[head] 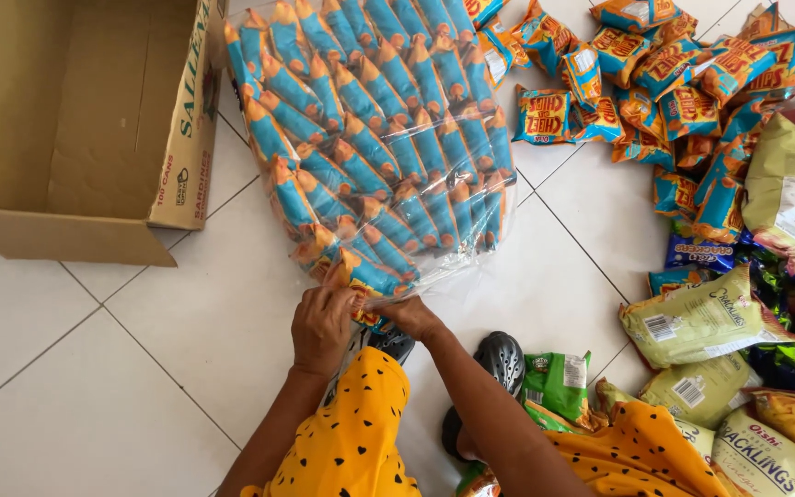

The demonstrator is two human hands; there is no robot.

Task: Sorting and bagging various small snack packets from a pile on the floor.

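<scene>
A large clear plastic bag (374, 138) packed with several rows of blue and orange snack packets lies on the white tiled floor in front of me. My left hand (321, 327) pinches the bag's near end, where the plastic gathers. My right hand (411, 316) grips the same gathered plastic just to the right, its fingers closed on it. Both hands meet at the bag's mouth, close above my knees in yellow spotted cloth (361, 433).
An open brown cardboard box (85, 120) stands at the upper left. Loose blue and orange snack packets (655, 92) are scattered at the upper right. Pale green and yellow snack bags (701, 322) pile along the right edge. Grey sandals (501, 361) rest by my feet.
</scene>
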